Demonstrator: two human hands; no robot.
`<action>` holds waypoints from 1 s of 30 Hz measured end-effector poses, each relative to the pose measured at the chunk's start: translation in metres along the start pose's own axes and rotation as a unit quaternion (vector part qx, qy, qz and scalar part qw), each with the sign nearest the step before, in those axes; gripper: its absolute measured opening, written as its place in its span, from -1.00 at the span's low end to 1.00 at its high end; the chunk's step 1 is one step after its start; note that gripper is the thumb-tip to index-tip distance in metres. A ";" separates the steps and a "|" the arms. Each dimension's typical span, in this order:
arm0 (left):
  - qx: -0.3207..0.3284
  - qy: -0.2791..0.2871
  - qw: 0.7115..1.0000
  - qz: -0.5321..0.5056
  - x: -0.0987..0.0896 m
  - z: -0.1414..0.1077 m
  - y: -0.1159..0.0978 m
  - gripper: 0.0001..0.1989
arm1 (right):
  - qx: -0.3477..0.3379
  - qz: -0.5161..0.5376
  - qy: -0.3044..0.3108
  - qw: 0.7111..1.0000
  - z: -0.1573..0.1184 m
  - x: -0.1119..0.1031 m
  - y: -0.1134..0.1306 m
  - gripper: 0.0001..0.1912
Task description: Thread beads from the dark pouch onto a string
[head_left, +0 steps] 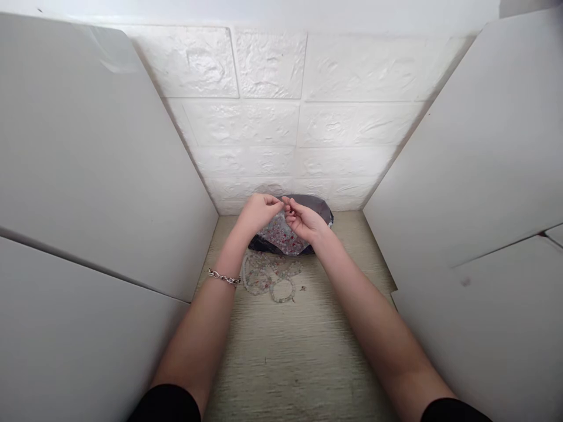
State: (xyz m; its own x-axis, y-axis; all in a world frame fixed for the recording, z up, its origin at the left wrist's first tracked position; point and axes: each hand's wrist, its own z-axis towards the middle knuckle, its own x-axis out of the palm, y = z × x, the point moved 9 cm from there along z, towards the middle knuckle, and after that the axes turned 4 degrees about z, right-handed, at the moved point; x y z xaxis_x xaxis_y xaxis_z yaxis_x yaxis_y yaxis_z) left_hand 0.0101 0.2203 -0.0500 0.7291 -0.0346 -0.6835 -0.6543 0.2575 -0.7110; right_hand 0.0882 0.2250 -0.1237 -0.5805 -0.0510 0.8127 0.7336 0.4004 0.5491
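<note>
Head view shows both hands meeting above a dark bag that lies at the far edge of the tabletop, against the white brick wall. The bag is open and full of small beads, mostly pale with some red ones. The left hand has its fingers curled together, with the tips pinched toward the right hand. The right hand also has the thumb and fingers drawn together, and the fingertips of both hands touch or almost touch. Something very small seems to be held between them, perhaps a bead or a thread, but it is too small to tell.

Just in front of the bag, nearer to the person, several bead strings lie in loops on the tabletop, close to the left forearm. A metal chain bracelet sits on the left wrist. Tall white panels stand along the left and right edges of the tabletop.
</note>
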 end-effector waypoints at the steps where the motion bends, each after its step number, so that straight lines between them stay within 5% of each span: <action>1: -0.001 -0.003 1.000 0.014 0.000 0.000 0.001 -0.77 | 0.002 -0.001 -0.001 1.000 0.000 0.000 -0.001 -0.80; 30: -0.030 0.006 0.996 0.079 -0.006 -0.004 0.012 -0.74 | -0.028 -0.061 -0.024 0.997 -0.004 0.001 -0.005 -0.80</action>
State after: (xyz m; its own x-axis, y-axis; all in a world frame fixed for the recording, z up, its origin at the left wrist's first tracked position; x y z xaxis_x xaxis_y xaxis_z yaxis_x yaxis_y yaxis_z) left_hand -0.0029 0.2197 -0.0545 0.6139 -0.0102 -0.7893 -0.7717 0.2027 -0.6029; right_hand 0.0853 0.2195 -0.1246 -0.6813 -0.0515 0.7302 0.6750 0.3417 0.6539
